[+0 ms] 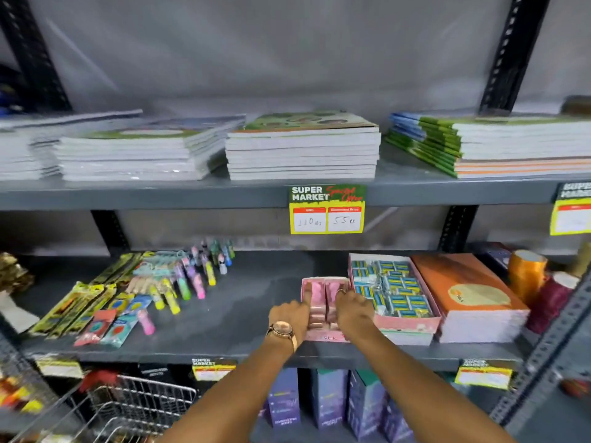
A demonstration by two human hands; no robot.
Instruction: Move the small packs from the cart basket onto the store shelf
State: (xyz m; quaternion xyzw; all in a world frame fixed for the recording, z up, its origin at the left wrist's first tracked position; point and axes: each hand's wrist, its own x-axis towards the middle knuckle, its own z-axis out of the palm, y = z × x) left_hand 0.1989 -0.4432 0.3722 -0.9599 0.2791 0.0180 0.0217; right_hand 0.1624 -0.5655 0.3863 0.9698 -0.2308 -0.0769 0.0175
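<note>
1. Pink box of small packs [324, 302] sits on the middle shelf [243, 318], touching the blue-pack tray [395, 294].
2. Left hand [289, 316], right hand [353, 308]: fingers curled on the box's sides.
3. Wire cart basket [140, 407] is at lower left.

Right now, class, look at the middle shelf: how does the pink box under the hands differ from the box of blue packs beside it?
The pink box is narrower; the box of blue packs is wider. The pink box holds pink packs in two rows; the other holds many blue ones. The left hand and right hand touch only the pink box. Both boxes are open-topped, side by side.
</note>
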